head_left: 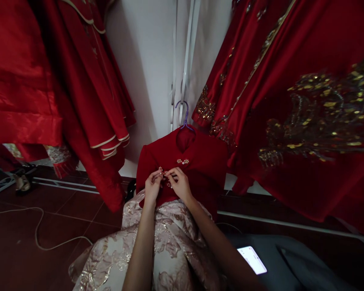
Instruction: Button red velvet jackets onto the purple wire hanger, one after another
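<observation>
Fingers of left hand and right hand are pinching a beaded ornament on the red garment, seemingly working it, next needing steady fingertip control.

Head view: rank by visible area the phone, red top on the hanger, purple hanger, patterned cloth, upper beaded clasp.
Largest to smallest:
1. Patterned cloth, helped by being nearer the camera
2. Red top
3. Phone
4. Purple hanger, thin, partly hidden
5. Upper beaded clasp: close to the hanger's visible area, so 4 and 5 are unsure
</observation>
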`<state>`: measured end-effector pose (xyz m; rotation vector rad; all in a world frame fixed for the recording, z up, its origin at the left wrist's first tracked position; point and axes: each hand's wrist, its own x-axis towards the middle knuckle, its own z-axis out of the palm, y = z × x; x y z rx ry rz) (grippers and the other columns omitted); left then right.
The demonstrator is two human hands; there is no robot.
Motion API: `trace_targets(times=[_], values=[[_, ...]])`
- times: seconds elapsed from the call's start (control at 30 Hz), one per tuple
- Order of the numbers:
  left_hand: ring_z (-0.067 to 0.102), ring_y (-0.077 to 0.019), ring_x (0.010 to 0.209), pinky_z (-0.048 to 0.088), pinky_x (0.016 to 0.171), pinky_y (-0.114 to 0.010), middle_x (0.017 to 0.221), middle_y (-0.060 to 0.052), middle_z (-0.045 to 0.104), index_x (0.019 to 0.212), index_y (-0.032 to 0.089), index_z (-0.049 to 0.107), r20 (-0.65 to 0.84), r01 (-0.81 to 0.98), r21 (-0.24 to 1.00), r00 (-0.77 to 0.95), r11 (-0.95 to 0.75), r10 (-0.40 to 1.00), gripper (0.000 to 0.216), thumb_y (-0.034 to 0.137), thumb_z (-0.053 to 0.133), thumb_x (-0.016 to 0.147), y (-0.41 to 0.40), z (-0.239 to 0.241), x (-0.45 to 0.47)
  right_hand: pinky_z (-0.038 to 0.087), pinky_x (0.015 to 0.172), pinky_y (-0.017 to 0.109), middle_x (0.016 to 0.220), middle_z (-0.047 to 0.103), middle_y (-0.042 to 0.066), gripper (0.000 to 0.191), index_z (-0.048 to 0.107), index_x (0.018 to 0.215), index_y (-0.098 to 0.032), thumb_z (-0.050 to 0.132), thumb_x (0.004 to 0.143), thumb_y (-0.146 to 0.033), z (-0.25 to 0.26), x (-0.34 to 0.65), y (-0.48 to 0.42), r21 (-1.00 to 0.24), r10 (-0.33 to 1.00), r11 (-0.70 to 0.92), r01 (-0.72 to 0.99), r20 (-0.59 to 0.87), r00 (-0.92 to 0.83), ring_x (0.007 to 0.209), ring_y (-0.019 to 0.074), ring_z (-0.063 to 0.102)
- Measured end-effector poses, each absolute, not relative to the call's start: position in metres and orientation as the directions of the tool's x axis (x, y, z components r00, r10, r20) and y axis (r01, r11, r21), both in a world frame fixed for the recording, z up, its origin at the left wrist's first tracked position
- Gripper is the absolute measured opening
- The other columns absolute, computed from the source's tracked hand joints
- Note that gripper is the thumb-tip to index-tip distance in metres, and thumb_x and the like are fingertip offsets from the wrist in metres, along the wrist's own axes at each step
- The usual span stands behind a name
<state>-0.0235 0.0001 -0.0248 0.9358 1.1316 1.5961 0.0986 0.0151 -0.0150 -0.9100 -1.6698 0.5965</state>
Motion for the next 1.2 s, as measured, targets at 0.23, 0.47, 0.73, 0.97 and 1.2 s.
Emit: trace_targets(times=[0.23,0.47,0.73,0.97,1.2], values=[[0.066,-0.0149,0.080,0.052,0.070,-0.023,0.096,-0.010,0.070,0.096,0.010,0.067,0.071,-0.263,0.953,-0.281,-0.148,0.957,0.031,0.020,0.066,0.067,0.000,-0.026,-0.025,0.048,0.074,0.026,0.085,0.057,0.003,0.019,0.059,0.076,-0.020,0.044,0.080,-0.011,-0.012,0.092,0.011,-0.678,0.748,0.648,0.347,0.652,-0.123,0.080,0.0143,0.057],[0.067,-0.0164,0.077,0.052,0.077,-0.029,0.091,-0.010,0.071,0.093,0.010,0.068,0.150,-0.148,0.968,-0.311,-0.203,0.939,0.026,0.020,0.065,0.069,0.000,-0.028,-0.023,0.046,0.075,0.026,0.085,0.056,0.003,0.021,0.060,0.073,-0.021,0.043,0.080,-0.009,-0.013,0.093,0.012,-0.661,0.745,0.646,0.382,0.654,-0.131,0.078,0.0142,0.056],[0.065,-0.0166,0.080,0.050,0.077,-0.027,0.087,-0.009,0.069,0.084,0.012,0.066,0.246,0.020,0.968,-0.285,-0.250,0.926,0.019,0.026,0.063,0.071,0.006,-0.031,-0.030,0.049,0.075,0.027,0.085,0.059,0.004,0.018,0.062,0.075,-0.020,0.046,0.081,-0.015,-0.015,0.090,0.018,-0.709,0.779,0.610,0.352,0.617,-0.108,0.079,0.0141,0.059],[0.057,-0.0126,0.076,0.047,0.073,-0.027,0.087,-0.004,0.057,0.092,0.017,0.048,0.379,0.218,0.922,-0.327,-0.321,0.865,0.020,0.014,0.055,0.073,-0.014,-0.045,-0.012,0.051,0.077,0.029,0.093,0.068,0.005,0.027,0.059,0.107,-0.020,0.048,0.084,-0.026,-0.007,0.129,0.012,-0.885,0.891,0.421,0.198,0.364,-0.271,0.085,0.0147,0.065],[0.052,-0.0177,0.091,0.042,0.082,-0.031,0.093,-0.005,0.053,0.090,0.020,0.055,0.502,0.567,0.727,-0.052,-0.389,0.863,0.021,0.009,0.051,0.073,-0.046,-0.037,-0.002,0.049,0.067,0.027,0.078,0.069,0.005,0.025,0.066,0.095,-0.017,0.061,0.073,-0.027,-0.024,0.186,-0.009,-0.803,0.936,0.333,0.493,0.218,-0.277,0.072,0.0156,0.064]])
